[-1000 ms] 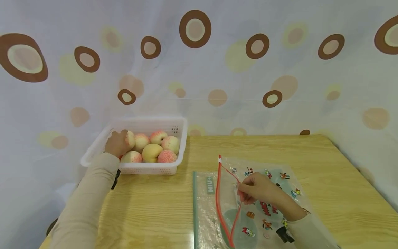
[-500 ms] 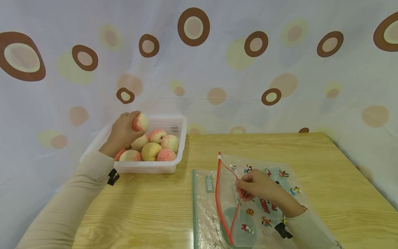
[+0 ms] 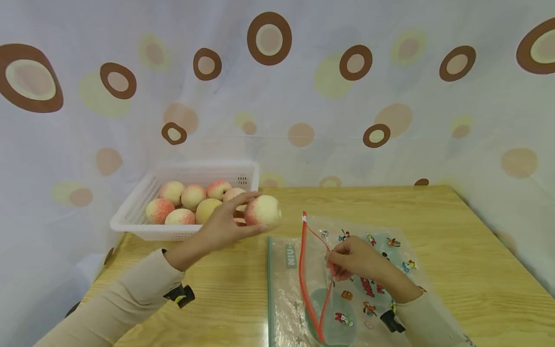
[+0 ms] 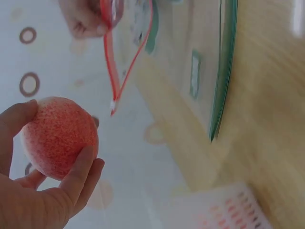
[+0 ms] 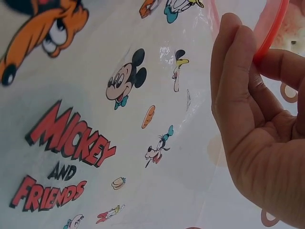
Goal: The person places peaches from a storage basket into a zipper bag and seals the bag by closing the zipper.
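Note:
My left hand grips a pink and cream peach between thumb and fingers, in the air just right of the basket. In the left wrist view the peach shows its red speckled side. With thumb and fingers my right hand pinches the red zip edge of a clear zip bag printed with cartoon figures. The bag's mouth gapes toward the left. In the right wrist view the red edge runs between the right thumb and fingers.
A white plastic basket with several peaches stands at the back left of the wooden table. Under the red-edged bag lies another clear bag with a green edge. A patterned curtain hangs behind.
My left hand has lifted the peach out of the basket and carried it right, toward the bag. The right hand stays on the zip edge.

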`<action>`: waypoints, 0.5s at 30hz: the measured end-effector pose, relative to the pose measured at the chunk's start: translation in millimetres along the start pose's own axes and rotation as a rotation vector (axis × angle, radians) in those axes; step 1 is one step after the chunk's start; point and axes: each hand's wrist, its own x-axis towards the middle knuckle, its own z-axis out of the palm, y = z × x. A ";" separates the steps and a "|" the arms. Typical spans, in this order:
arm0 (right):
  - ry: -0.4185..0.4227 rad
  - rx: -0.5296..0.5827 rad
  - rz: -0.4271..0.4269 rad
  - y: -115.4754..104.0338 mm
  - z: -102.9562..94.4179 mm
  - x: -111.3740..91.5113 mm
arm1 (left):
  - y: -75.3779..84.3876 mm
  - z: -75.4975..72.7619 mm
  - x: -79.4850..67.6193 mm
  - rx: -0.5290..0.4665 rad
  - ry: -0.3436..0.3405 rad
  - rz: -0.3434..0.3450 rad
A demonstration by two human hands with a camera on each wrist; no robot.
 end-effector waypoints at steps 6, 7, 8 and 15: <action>0.007 -0.008 -0.012 -1.6 -0.7 -0.8 | 1.0 49.9 -15.1 -0.086 -0.194 0.062; 0.011 -0.010 -0.012 -1.9 -0.9 -1.0 | 1.0 56.5 -16.4 -0.088 -0.226 0.081; 0.014 -0.013 -0.014 -2.2 -1.1 -1.3 | 0.7 62.4 -17.5 -0.083 -0.256 0.101; 0.017 -0.017 -0.031 -3.1 -1.6 -5.3 | 0.3 90.9 -19.8 0.012 -0.354 0.166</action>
